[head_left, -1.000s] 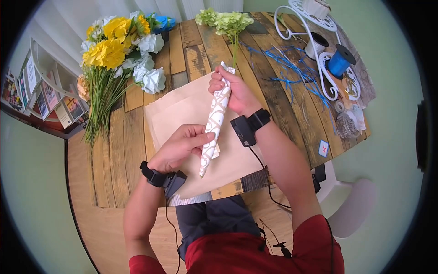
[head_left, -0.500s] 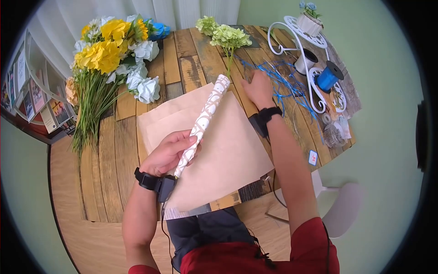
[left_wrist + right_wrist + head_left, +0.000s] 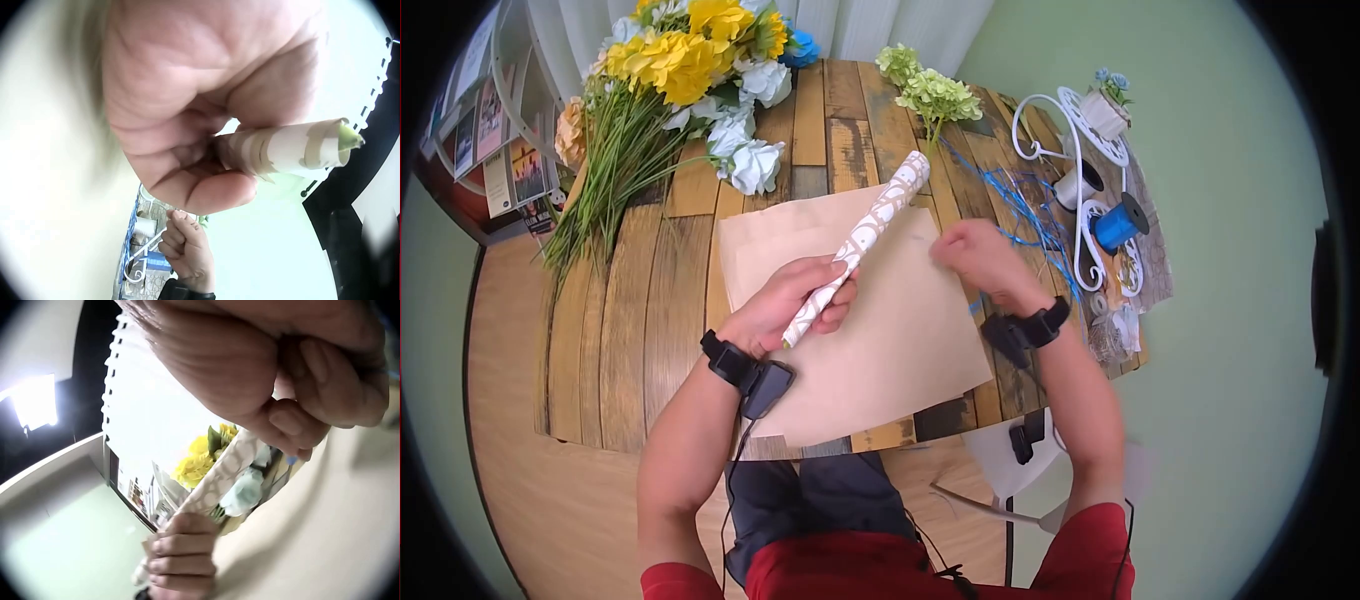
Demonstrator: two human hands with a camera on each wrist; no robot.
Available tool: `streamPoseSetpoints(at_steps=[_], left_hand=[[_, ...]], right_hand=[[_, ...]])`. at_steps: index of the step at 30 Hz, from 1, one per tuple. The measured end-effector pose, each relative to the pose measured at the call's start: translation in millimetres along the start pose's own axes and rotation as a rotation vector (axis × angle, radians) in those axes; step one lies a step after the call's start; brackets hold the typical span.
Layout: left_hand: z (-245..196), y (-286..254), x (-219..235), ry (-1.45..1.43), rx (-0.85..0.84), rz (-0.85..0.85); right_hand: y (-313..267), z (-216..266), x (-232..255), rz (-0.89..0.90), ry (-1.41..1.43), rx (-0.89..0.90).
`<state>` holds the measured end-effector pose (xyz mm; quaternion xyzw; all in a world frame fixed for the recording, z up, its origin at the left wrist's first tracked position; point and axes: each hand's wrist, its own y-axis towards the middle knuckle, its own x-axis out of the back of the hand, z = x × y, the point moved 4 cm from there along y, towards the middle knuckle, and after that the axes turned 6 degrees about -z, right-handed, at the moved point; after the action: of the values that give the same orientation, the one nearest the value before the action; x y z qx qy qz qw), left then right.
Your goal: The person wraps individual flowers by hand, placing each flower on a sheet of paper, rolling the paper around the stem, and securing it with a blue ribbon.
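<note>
In the head view my left hand [image 3: 805,290] grips the lower part of a roll of white-and-tan patterned wrapping paper [image 3: 870,225], tilted up to the right. A cut green stem end [image 3: 351,139] pokes out of its lower opening in the left wrist view. Pale green hydrangeas [image 3: 940,98] stand beyond the upper end, their stems meeting it in the head view. My right hand [image 3: 985,262] is apart from the roll, to its right above the table, fingers curled with nothing visible in them. Flat brown kraft paper [image 3: 900,330] lies under both hands.
Yellow, white and blue flowers [image 3: 675,65] with long stems lie at the left. On the right are blue ribbon strands [image 3: 1025,215], a blue ribbon spool [image 3: 1120,222], a white metal stand [image 3: 1080,150] and a small potted plant [image 3: 1105,110]. A magazine rack [image 3: 490,130] stands beyond the left edge.
My right hand has let go of the roll's upper end, moved off to the right, then drawn back toward me. The left hand still holds the roll, now tilted further right.
</note>
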<state>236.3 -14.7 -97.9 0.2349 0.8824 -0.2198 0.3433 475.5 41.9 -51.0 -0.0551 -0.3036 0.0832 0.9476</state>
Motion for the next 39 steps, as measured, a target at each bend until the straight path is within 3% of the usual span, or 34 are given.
streamPoseSetpoints(at_steps=[1,2,4,7,11,13,18,21,27,32,36,38,39], left_hand=[[1.0,-1.3,-1.4,0.016,-0.009,0.014],[1.9,-2.1,-1.9,0.016,-0.009,0.006],[2.3,-1.6,-2.6,0.067,-0.009,0.003],[-0.9,-4.5,-0.8,0.123,-0.03,-0.023],[0.0,-2.5,2.6,0.244,-0.012,-0.131],[0.4,-1.1,1.8,0.247,-0.007,-0.143],[0.2,-1.8,0.2,0.358,-0.016,-0.156],[3.8,4.6,7.4,0.256,-0.061,-0.152],[-4.6,7.0,9.5,0.1,-0.198,-0.337],[-19.9,1.4,13.2,0.489,-0.468,-0.55],[-18.0,-2.6,-14.3,0.768,-0.54,-0.539],[-7.3,-1.4,-26.9,1.025,-0.559,-0.359],[-4.6,-2.1,-27.4,1.097,-0.542,-0.37]], right_hand=[[-9.2,10.5,-19.9,0.122,0.142,-0.126],[-8.7,14.0,-34.5,0.129,0.145,-0.125],[-7.9,18.7,-65.9,0.386,0.413,-0.216],[-7.6,20.9,-86.0,0.51,0.541,-0.153],[-6.9,20.4,-89.7,0.525,0.837,-0.156],[-14.8,26.2,-92.7,0.506,1.103,-0.304],[-7.7,16.9,-103.5,0.471,1.13,-0.258],[-0.7,14.4,-103.8,0.479,1.127,-0.199],[0.1,15.1,-106.9,0.473,1.095,-0.193],[3.1,2.5,-113.7,0.38,0.961,-0.205],[0.3,8.3,-112.2,0.365,0.907,-0.215],[1.4,8.7,-110.4,0.362,0.89,-0.224],[2.7,7.7,-109.2,0.388,0.847,-0.238]])
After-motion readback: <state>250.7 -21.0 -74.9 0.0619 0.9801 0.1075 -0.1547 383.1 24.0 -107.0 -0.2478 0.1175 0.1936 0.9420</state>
